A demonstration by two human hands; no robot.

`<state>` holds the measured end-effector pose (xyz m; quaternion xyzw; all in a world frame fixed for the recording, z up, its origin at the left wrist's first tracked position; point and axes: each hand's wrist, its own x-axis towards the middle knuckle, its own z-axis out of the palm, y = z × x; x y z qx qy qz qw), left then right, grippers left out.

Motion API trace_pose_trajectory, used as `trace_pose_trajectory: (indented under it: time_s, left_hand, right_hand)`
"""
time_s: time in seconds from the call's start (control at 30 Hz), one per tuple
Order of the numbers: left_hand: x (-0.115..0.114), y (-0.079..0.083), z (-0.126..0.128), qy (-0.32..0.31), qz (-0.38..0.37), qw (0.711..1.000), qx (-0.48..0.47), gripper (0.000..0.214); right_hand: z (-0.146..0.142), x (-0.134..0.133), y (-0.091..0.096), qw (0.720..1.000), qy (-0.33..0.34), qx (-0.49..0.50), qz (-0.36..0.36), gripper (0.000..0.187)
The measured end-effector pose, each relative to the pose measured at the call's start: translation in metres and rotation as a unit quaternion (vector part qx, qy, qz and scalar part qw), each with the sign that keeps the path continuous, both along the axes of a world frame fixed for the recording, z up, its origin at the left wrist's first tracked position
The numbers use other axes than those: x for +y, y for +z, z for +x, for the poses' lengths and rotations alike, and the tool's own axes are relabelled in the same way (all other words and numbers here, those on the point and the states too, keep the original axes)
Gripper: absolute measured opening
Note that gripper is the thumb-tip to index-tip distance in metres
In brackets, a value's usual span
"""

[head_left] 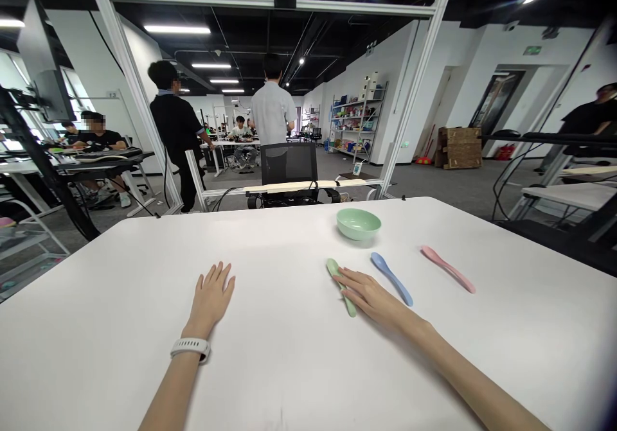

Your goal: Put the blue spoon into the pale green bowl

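Note:
My left hand (211, 297) lies flat on the white table (270, 354), fingers stretched out and nothing in them. Over the middle of a green spoon (332, 266) is my right hand (364, 294), its fingers extended across the handle and hiding part of it; I see no grip on it. To the right of that hand lies a blue spoon (393, 279), and farther right a pink spoon (448, 268). A light green bowl (358, 225) stands upright behind the spoons.
A metal frame (270, 0) rises around the far side of the table. Beyond the table's far edge is a black office chair (289, 163). Two people stand in the room behind it, and others sit at desks. Shelves (359, 119) stand farther back.

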<state>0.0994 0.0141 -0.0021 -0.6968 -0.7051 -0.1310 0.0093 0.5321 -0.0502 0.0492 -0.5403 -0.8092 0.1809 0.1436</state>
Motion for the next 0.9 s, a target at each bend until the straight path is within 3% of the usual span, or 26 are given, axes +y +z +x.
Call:
trace_pose_trajectory:
  time_s: [0.47,0.9]
  left_hand:
    - [0.0009,-0.0011,-0.0013,-0.004,0.006,1.000,-0.004,0.063]
    - [0.0020,-0.0051,-0.0020,-0.005,0.022,1.000,-0.005,0.064]
  right_hand:
    - [0.0030,0.0022,-0.0063,0.999,-0.008,0.029,0.024,0.069]
    - [0.0028,0.0022,-0.0066,0.999,-0.008,0.028,0.013,0.075]
